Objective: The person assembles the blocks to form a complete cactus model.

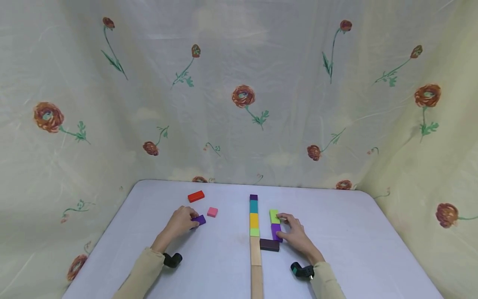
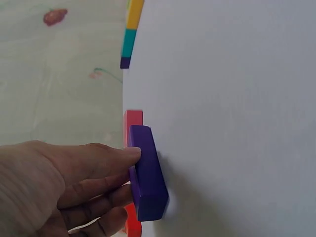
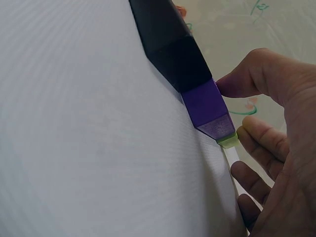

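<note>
In the head view my left hand (image 1: 181, 222) pinches a dark purple block (image 1: 200, 220) between thumb and fingers. The left wrist view shows that block (image 2: 148, 173) tilted, with a shadow beside it. Close by on the table are a pink block (image 1: 212, 212) and a red block (image 1: 196, 196). With its thumb my right hand (image 1: 296, 236) touches a purple block (image 1: 276, 231); its index finger touches a lime green block (image 1: 274, 214) lying end to end with the purple one. A dark brown block (image 1: 269, 245) lies crosswise near the purple block's front end.
Down the middle of the white table (image 1: 220, 257) runs a straight row: wooden blocks (image 1: 255, 251) in front, then lime, a yellow block (image 1: 254, 220), a teal block (image 1: 253, 206) and dark purple at the far end. A flowered curtain (image 1: 284, 104) surrounds the table's back and sides.
</note>
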Demonstrator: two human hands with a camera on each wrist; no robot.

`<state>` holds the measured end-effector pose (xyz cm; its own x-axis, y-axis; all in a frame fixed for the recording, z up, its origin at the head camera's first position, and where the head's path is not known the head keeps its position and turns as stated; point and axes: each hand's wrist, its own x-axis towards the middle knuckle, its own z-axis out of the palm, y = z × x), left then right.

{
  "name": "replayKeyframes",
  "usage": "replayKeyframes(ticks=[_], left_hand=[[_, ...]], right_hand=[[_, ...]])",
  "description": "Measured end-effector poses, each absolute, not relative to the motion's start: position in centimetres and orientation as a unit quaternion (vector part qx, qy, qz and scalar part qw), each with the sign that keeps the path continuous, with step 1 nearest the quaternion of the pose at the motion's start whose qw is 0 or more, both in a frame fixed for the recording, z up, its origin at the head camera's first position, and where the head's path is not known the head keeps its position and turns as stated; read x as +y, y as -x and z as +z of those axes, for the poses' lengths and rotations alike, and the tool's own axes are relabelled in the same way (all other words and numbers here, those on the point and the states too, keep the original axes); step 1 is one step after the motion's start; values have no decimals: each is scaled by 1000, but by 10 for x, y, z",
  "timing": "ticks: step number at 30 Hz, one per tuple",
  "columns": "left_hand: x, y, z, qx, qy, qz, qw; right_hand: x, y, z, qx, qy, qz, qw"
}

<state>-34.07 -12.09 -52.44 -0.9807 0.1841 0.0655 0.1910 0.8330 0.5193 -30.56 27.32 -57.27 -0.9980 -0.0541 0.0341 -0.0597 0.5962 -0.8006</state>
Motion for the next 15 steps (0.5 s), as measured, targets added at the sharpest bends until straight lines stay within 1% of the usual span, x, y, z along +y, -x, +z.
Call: replayKeyframes(ticks=[15], left_hand=[[-70, 328, -528, -950, 170, -260, -9]], right_hand=[[273, 306, -574, -895, -30, 445, 7]])
